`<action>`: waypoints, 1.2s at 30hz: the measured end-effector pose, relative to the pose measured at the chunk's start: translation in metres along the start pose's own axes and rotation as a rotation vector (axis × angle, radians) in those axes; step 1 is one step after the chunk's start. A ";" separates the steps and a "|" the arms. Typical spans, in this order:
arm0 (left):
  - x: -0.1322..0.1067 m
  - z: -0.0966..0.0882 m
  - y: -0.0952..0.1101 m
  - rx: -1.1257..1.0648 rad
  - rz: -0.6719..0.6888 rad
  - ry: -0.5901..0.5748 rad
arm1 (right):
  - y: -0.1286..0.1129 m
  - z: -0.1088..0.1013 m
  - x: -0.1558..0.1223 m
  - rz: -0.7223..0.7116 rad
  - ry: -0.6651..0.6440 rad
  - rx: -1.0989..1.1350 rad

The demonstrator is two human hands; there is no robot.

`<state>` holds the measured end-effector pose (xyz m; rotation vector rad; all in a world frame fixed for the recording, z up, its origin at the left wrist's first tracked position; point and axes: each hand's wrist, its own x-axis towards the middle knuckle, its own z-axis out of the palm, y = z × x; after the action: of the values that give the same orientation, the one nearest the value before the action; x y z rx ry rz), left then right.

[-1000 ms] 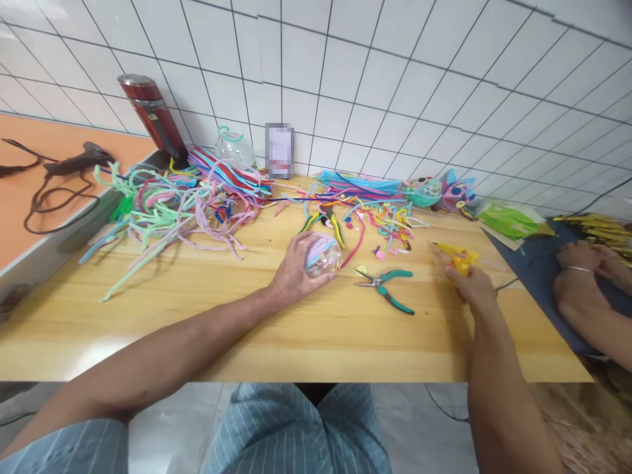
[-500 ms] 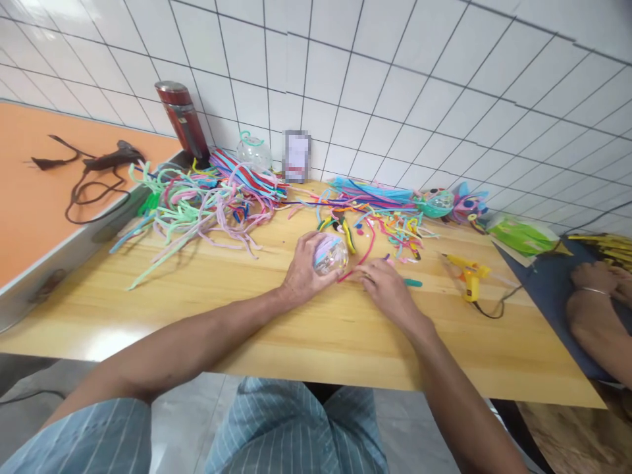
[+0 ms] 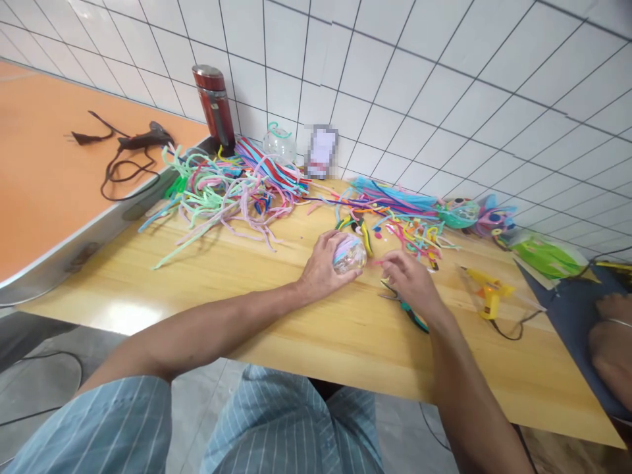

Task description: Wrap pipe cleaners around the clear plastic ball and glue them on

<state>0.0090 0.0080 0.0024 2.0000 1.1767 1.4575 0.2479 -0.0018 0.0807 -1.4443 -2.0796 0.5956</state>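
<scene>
My left hand (image 3: pixel 323 266) is wrapped round a clear plastic ball (image 3: pixel 349 254) with pastel pipe cleaners inside, resting on the wooden table (image 3: pixel 276 309). My right hand (image 3: pixel 409 280) sits just right of the ball, fingers pinched on the end of a pink pipe cleaner (image 3: pixel 382 261). Green-handled pliers (image 3: pixel 412 315) lie partly under that hand. A yellow glue gun (image 3: pixel 486 289) lies further right, apart from both hands.
Heaps of coloured pipe cleaners (image 3: pixel 232 191) cover the table's back. A red flask (image 3: pixel 213 105), a clear ball (image 3: pixel 279 141) and finished ball figures (image 3: pixel 467 214) stand by the tiled wall. Another person's hand (image 3: pixel 612 342) rests on a dark mat at right. A black glue gun (image 3: pixel 143 139) lies on the orange surface.
My right hand let go of the yellow glue gun, moved left over the pliers to the ball and pinched a pink pipe cleaner. The left hand kept its hold on the ball.
</scene>
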 end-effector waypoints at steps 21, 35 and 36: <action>0.000 -0.003 0.004 -0.053 0.033 -0.075 | -0.043 -0.007 0.040 -0.311 -0.007 -0.137; -0.001 -0.004 0.004 -0.026 0.052 -0.099 | -0.039 0.000 0.038 -0.341 0.007 -0.126; 0.000 -0.004 0.004 -0.022 0.048 -0.102 | -0.039 -0.001 0.038 -0.342 0.004 -0.127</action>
<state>0.0069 0.0048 0.0064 2.0744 1.0731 1.3672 0.2101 0.0209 0.1121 -1.1123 -2.3257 0.3287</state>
